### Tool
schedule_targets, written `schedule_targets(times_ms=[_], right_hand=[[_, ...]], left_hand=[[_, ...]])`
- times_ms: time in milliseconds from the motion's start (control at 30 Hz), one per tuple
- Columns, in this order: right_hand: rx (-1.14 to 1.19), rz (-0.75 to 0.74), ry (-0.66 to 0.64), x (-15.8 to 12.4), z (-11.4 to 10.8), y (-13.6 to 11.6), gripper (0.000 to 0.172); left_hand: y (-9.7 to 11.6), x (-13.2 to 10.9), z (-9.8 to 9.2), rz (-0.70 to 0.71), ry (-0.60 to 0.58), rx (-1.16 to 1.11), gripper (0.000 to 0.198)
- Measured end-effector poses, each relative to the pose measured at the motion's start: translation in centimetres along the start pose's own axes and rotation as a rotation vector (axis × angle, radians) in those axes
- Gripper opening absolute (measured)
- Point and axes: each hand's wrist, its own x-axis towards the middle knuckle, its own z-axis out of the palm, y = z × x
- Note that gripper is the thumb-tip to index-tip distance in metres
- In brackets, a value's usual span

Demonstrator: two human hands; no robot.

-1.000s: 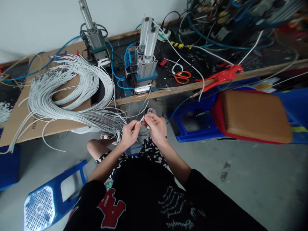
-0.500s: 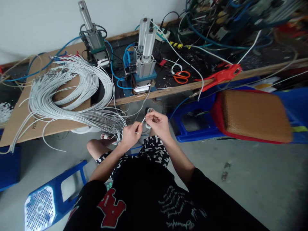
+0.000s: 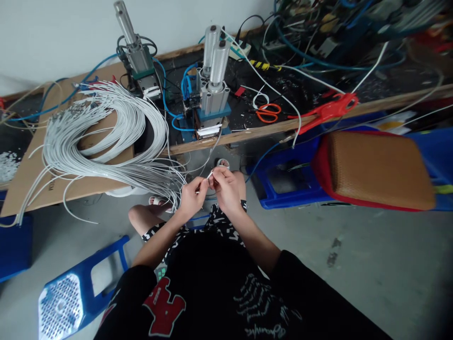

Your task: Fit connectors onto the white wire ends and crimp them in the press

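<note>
My left hand [image 3: 191,196] and my right hand [image 3: 226,186] meet over my lap, just below the bench edge. Both are closed in a pinch on the end of one thin white wire [image 3: 209,175] that runs up toward the small pneumatic press [image 3: 212,101]. To the left, a big looped bundle of white wires [image 3: 106,137] lies on a cardboard sheet [image 3: 31,174], its loose ends fanning out beside my left hand.
A second pneumatic unit [image 3: 136,56] stands at the back left. Orange scissors [image 3: 268,113] and a red tool [image 3: 327,109] lie on the cluttered bench. A padded stool [image 3: 375,167] and blue crate [image 3: 283,182] sit right; a blue stool [image 3: 71,295] sits lower left.
My hands have drawn closer together on the wire end, the right hand moving slightly left and back toward me. The wire bundle and the machines have not moved.
</note>
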Motion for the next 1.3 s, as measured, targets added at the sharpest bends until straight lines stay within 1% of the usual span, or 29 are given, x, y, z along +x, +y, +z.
schedule_targets(times_ms=[167, 267, 333, 433, 567, 733, 800, 900, 967, 1067, 1200, 1233, 1300], right_hand=[[-0.206, -0.077, -0.139, 0.5, -0.8, -1.3, 0.029], [-0.308, -0.129, -0.192, 1.0, -1.4, -1.9, 0.031], [-0.337, -0.149, -0.216, 1.3, -1.7, -1.9, 0.03], [-0.319, -0.137, -0.228, 1.6, -2.0, -1.6, 0.028], [-0.25, -0.081, -0.2, 1.6, -2.0, -1.1, 0.028], [-0.181, -0.061, -0.151, 1.4, -1.1, -0.6, 0.028], [-0.1, 0.009, -0.138, 1.3, -0.7, -0.3, 0.029], [0.054, 0.155, -0.117, 1.2, -0.3, 0.2, 0.03], [0.126, 0.214, -0.086, 1.1, -0.2, 0.6, 0.028], [0.169, 0.203, -0.03, 0.7, 0.1, 1.1, 0.027], [0.154, 0.102, 0.039, 0.1, 0.6, 1.6, 0.028], [0.161, 0.095, 0.058, -0.1, 0.8, 1.7, 0.029], [0.19, 0.129, 0.087, -0.3, 1.3, 1.7, 0.031]], left_hand=[[-0.3, -0.1, -0.2, -0.016, -0.007, -0.012, 0.042], [-0.3, -0.2, -0.2, -0.018, -0.008, -0.039, 0.043], [-0.2, -0.2, -0.1, -0.017, -0.007, -0.06, 0.042], [0.0, 0.0, -0.2, -0.015, -0.004, -0.082, 0.04], [0.1, 0.1, -0.5, -0.021, 0.006, -0.098, 0.04], [-0.1, 0.0, -0.4, -0.04, 0.017, -0.105, 0.043], [-0.1, 0.0, -0.3, -0.046, 0.029, -0.109, 0.044], [-0.1, 0.0, -0.2, -0.063, 0.044, -0.121, 0.043], [-0.1, 0.1, -0.2, -0.071, 0.051, -0.131, 0.043], [-0.1, 0.1, -0.2, -0.069, 0.057, -0.147, 0.043], [-0.2, 0.2, 0.0, -0.073, 0.06, -0.162, 0.044], [-0.3, 0.2, 0.1, -0.077, 0.062, -0.166, 0.044], [-0.4, 0.2, 0.2, -0.082, 0.078, -0.175, 0.043]])
